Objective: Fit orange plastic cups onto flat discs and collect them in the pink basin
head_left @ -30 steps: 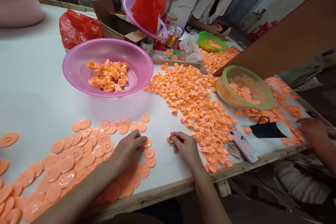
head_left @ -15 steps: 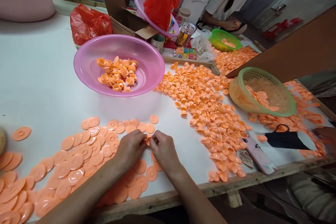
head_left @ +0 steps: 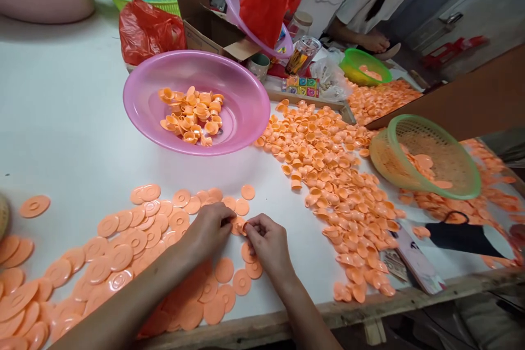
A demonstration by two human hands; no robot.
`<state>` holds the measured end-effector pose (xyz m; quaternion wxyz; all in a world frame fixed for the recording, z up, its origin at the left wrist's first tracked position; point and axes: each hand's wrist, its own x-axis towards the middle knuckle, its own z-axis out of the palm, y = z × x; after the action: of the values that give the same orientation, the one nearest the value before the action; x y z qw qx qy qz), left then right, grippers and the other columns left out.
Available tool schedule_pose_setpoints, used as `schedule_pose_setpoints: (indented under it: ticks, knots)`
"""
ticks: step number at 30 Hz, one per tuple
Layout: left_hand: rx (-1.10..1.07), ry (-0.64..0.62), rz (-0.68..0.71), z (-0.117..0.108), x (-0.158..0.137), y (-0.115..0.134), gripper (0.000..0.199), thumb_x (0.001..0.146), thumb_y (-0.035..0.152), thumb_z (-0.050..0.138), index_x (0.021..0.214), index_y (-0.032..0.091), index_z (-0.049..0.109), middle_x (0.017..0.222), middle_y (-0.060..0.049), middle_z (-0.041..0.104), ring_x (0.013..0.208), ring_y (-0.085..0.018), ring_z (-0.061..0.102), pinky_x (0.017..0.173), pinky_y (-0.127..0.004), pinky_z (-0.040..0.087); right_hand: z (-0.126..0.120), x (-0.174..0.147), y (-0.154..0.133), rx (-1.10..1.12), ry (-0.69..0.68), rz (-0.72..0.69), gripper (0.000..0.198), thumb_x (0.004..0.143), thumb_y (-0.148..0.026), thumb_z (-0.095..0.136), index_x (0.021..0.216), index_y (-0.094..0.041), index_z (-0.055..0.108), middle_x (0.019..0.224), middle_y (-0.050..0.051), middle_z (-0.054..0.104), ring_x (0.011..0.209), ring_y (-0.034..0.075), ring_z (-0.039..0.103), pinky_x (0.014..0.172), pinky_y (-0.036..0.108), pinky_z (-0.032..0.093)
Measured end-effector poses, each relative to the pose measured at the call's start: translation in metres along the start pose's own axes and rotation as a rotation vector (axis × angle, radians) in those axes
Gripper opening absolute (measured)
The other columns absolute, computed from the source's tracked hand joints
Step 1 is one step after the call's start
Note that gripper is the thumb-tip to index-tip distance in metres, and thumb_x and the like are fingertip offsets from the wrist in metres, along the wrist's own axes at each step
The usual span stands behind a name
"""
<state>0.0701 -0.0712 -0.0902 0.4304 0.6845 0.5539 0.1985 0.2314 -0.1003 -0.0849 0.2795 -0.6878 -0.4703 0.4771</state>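
My left hand (head_left: 211,227) is closed, its fingertips at the edge of a small orange plastic saucer (head_left: 237,224). Close by on the right, my right hand (head_left: 268,240) pinches a tiny orange toy cup (head_left: 243,228) against the saucer; the fingers partly hide it. Many flat orange saucers (head_left: 120,257) lie overlapping on the white table to the left and below my hands. A long heap of toy cups (head_left: 328,169) spreads to the right. Beyond my hands, a pink basin (head_left: 246,131) holds cups sitting on saucers (head_left: 194,112).
A green strainer basket (head_left: 394,164) with saucers stands right, near a black mask (head_left: 463,238) and a phone (head_left: 418,260). Behind the basin are a red bag (head_left: 151,33), a cardboard box (head_left: 205,33) and a glass jar (head_left: 302,54). Another person's hands (head_left: 375,42) are at the far right.
My hands have drawn slightly apart, the right one lower and to the right, so the saucer and cup between them show more. The camera view has shifted a little.
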Motion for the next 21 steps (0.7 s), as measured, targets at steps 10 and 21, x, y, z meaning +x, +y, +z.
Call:
schedule_pose_setpoints:
  ticks: [10,21]
  knots:
    - [-0.091,-0.055,0.023,-0.012,-0.004,0.004,0.020,0.075,0.008,0.049,0.069,0.018,0.066,0.070,-0.001,0.064,0.068,-0.014,0.056,0.062,-0.025,0.037,0.005,0.007,-0.012,-0.376,0.003,-0.248,0.017,0.077,-0.016,0.050,0.062,-0.022,0.046,0.056,-0.002,0.054,0.052,0.013,0.049,0.052,0.024,0.036]
    - [-0.063,0.063,-0.066,0.011,0.002,0.006,0.022,0.076,0.016,0.048,0.057,0.019,0.037,0.064,0.003,0.047,0.060,-0.012,0.044,0.056,-0.025,0.031,0.012,0.005,-0.018,-0.441,0.019,-0.282,0.019,0.079,-0.012,0.047,0.063,-0.022,0.045,0.059,-0.001,0.055,0.053,0.013,0.047,0.053,0.023,0.034]
